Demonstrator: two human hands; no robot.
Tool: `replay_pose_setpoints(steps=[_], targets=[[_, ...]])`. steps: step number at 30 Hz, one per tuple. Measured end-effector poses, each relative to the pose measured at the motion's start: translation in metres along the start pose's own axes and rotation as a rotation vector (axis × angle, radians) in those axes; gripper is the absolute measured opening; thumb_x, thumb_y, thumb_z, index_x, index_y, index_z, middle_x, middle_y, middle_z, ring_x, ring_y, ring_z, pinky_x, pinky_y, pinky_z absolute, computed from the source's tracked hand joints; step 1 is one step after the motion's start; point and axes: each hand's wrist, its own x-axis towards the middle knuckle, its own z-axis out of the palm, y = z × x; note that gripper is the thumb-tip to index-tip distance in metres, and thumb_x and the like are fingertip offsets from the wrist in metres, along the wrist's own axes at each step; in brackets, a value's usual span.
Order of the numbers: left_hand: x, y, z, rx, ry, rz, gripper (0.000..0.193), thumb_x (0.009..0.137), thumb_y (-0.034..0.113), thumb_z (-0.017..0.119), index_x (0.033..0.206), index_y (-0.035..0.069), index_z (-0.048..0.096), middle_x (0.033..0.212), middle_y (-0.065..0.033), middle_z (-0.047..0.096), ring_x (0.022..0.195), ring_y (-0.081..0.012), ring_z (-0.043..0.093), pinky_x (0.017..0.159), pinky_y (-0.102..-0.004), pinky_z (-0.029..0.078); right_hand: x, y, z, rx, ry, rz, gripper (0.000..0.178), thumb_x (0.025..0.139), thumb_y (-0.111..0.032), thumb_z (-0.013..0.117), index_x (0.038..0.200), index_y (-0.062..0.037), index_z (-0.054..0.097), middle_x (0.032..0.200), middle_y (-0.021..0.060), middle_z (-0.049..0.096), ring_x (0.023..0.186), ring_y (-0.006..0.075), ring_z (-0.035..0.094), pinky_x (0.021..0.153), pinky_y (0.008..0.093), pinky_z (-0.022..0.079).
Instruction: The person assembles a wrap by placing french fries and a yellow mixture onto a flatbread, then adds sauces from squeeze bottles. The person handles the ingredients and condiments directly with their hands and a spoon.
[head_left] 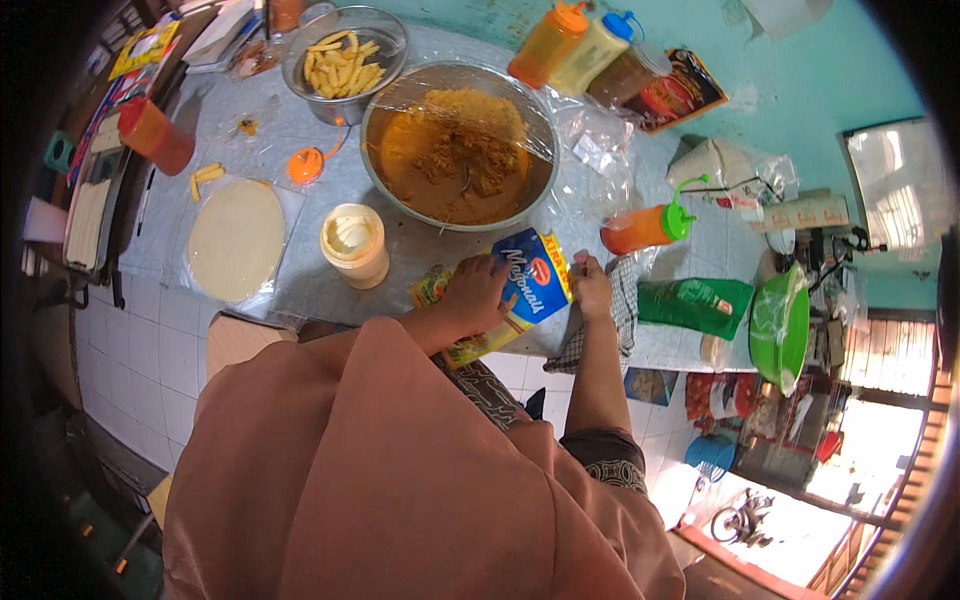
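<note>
A blue and yellow mayonnaise pouch [534, 285] is tilted over the table's near edge. My left hand [475, 293] lies across its side with the fingers curled round it. At the pouch's yellow end, my right hand [592, 287] is closed, fingertips pinched at the edge. Beneath the right hand hangs a checked cloth [622, 305]. Left of the pouch stands an uncapped squeeze bottle [355, 247] with pale cream inside its wide mouth. An orange nozzle cap [306, 166] lies behind that bottle. Further left, a round pale wrapper sheet [237, 240] rests on plastic.
A large metal bowl [548, 190] of orange-brown filling, partly under plastic film, stands behind the pouch. Beyond it is a bowl of fries [345, 65]. Sauce bottles [548, 45] line the back; another bottle [640, 228], a green pouch [695, 306] and a green basin [780, 330] stand right.
</note>
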Motion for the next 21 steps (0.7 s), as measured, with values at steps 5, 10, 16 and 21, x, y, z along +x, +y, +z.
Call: replay_pose_setpoints(steps=[5, 10, 16, 21], targets=[[0.013, 0.011, -0.025, 0.144, -0.075, -0.235, 0.092, 0.065, 0.033, 0.072, 0.136, -0.004, 0.027, 0.128, -0.0253, 0.041, 0.117, -0.0386, 0.040, 0.096, -0.0504, 0.034, 0.005, -0.001, 0.004, -0.025, -0.199, 0.008, 0.024, 0.064, 0.002, 0.049, 0.086, -0.0037, 0.055, 0.069, 0.0027, 0.053, 0.061, 0.0134, 0.052, 0.054, 0.0238, 0.039], [0.010, -0.007, -0.011, 0.230, 0.195, -0.146, 0.097, 0.055, 0.031, 0.077, 0.133, -0.004, 0.031, 0.126, -0.0247, 0.040, 0.118, -0.0391, 0.039, 0.096, -0.0492, 0.035, -0.035, -0.059, -0.010, 0.473, -0.364, 0.257, 0.040, 0.050, 0.006, 0.048, 0.088, -0.0043, 0.050, 0.080, 0.0058, 0.053, 0.072, 0.0189, 0.052, 0.067, 0.0264, 0.043], [0.020, -0.016, -0.021, 0.168, -0.001, -0.303, 0.067, 0.054, 0.025, 0.076, 0.110, 0.000, 0.050, 0.119, -0.0216, 0.049, 0.111, -0.0360, 0.048, 0.094, -0.0463, 0.039, -0.074, -0.080, -0.009, 0.503, -0.288, 0.165, 0.037, 0.051, 0.009, 0.046, 0.084, -0.0058, 0.043, 0.075, 0.0022, 0.047, 0.068, 0.0153, 0.049, 0.061, 0.0231, 0.041], [0.019, -0.028, -0.023, -0.192, -0.114, -0.280, 0.058, 0.059, 0.022, 0.076, 0.110, 0.005, 0.052, 0.102, -0.0155, 0.061, 0.096, -0.0311, 0.059, 0.085, -0.0405, 0.045, -0.101, -0.094, -0.021, 0.557, -0.255, 0.064, 0.040, 0.053, 0.011, 0.045, 0.089, -0.0067, 0.041, 0.077, 0.0025, 0.048, 0.064, 0.0124, 0.049, 0.055, 0.0222, 0.039]])
